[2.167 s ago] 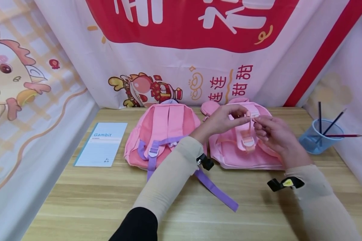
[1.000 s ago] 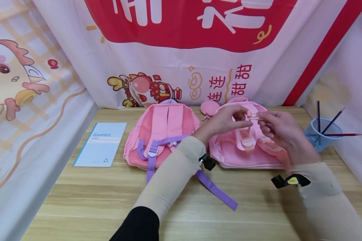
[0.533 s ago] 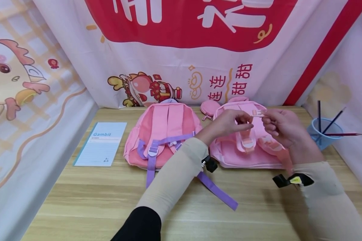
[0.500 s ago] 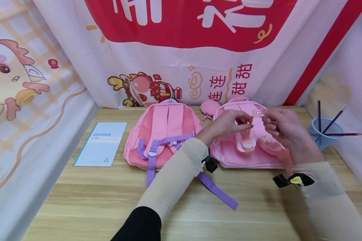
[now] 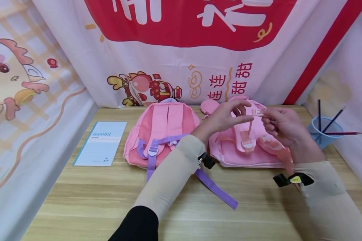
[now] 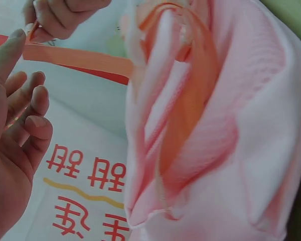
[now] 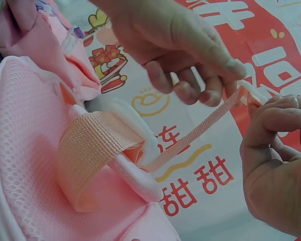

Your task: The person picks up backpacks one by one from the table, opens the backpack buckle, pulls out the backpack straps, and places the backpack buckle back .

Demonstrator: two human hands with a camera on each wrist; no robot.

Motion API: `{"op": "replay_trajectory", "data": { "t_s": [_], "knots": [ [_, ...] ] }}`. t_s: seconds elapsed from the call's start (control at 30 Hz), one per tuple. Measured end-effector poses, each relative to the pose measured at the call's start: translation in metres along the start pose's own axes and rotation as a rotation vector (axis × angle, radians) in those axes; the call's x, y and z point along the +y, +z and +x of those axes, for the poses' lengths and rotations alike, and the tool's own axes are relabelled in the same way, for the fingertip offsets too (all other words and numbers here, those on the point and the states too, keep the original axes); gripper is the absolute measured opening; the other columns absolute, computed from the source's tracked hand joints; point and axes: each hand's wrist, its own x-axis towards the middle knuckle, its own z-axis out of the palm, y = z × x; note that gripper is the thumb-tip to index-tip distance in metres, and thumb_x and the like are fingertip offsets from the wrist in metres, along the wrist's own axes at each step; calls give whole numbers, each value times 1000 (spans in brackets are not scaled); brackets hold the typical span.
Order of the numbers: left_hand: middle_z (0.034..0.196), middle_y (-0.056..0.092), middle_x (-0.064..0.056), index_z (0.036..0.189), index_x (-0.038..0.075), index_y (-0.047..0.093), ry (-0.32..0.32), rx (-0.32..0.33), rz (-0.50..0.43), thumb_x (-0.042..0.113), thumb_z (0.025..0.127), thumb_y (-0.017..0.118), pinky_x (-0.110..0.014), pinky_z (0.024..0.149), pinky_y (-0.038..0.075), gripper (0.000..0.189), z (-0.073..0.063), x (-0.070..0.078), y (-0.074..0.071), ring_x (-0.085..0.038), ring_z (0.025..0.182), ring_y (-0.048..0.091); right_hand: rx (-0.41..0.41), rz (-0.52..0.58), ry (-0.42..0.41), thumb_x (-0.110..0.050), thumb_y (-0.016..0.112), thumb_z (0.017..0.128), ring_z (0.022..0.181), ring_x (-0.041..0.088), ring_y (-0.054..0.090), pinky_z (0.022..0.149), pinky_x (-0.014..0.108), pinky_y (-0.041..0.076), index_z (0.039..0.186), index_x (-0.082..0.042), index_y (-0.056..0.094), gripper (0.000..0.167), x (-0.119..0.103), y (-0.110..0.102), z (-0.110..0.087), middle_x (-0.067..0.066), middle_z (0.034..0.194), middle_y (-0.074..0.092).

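Observation:
A pink backpack [image 5: 235, 159] with peach straps lies at the back right, shoulder straps up. My right hand [image 5: 279, 127] pinches a small white plastic buckle [image 5: 256, 112] between thumb and fingertips, raised above the bag. From the buckle a narrow peach webbing strap [image 7: 195, 131] runs taut down to the padded shoulder strap [image 7: 140, 178]. My left hand [image 5: 229, 115] is beside the buckle, fingers apart and loosely bent, with its thumb tip right at the webbing. In the left wrist view its fingers [image 6: 37, 100] hold nothing.
Left of it lies a second pink backpack [image 5: 169, 117] with purple straps, one purple strap end [image 5: 218, 194] trailing over the table [image 5: 199, 221]. A notebook [image 5: 101, 144] lies further left. A blue pencil cup [image 5: 325, 130] stands right; a round pink pouch [image 5: 209, 106] sits behind.
The right hand has drawn the buckle a little to the right and up. My left fingers, earlier close around the strap and buckle, have spread apart, leaving the webbing stretched below the buckle.

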Motion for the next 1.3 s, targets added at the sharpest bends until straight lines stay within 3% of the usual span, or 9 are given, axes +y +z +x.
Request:
{"op": "replay_trajectory", "data": {
  "t_s": [0.13, 0.4, 0.6, 0.83, 0.97, 1.1, 1.3],
  "knots": [
    [115, 73, -4, 133, 10, 70, 8, -20, 21, 26, 102, 78, -18, 93, 55, 36, 2, 6, -4, -10, 100, 67, -5, -12, 15, -51, 79, 94, 60, 8, 56, 60, 15, 51, 103, -27, 83, 26, 1, 0, 0, -7, 80, 71],
    [107, 76, -2, 124, 10, 75, -27, -65, 18, 25, 103, 77, -19, 92, 55, 26, 1, 6, -7, -9, 99, 67, -74, 52, 18, -46, 80, 95, 63, 11, 57, 61, 18, 53, 110, -22, 81, 28, 7, -4, 1, -4, 83, 71],
    [110, 77, -1, 124, 11, 74, -26, -45, 11, 25, 104, 76, -16, 90, 53, 25, 0, 5, -7, -8, 101, 67, -144, 188, 12, -36, 73, 104, 69, 14, 60, 63, 22, 56, 113, -19, 81, 22, 18, -7, 4, 0, 87, 75],
    [112, 77, -4, 126, 8, 74, -5, -27, -7, 24, 104, 76, -25, 96, 56, 27, -1, 2, -4, -10, 101, 68, -169, 301, 40, -30, 71, 106, 69, 13, 59, 59, 20, 52, 110, -16, 83, 19, 29, -3, 11, 0, 87, 73],
    [109, 77, -5, 127, 7, 73, 0, -23, -27, 23, 104, 76, -22, 96, 56, 28, -2, 1, -3, -11, 101, 69, -215, 356, 20, -25, 68, 108, 67, 12, 59, 57, 19, 51, 110, -12, 82, 19, 31, 0, 12, 2, 86, 72],
    [110, 77, -4, 126, 8, 73, -8, -32, -33, 23, 103, 76, -16, 94, 54, 27, -2, 2, -4, -10, 101, 69, -233, 365, 7, -24, 66, 108, 67, 12, 59, 58, 18, 52, 110, -11, 80, 19, 31, 3, 12, 2, 87, 72],
    [111, 76, -4, 119, 9, 75, 5, -32, -40, 22, 103, 76, -17, 91, 55, 20, -1, 4, -6, -10, 100, 68, -237, 359, 14, -25, 68, 107, 63, 11, 56, 54, 17, 50, 108, -11, 79, 18, 27, 7, 13, 1, 82, 69]
  ]
}}
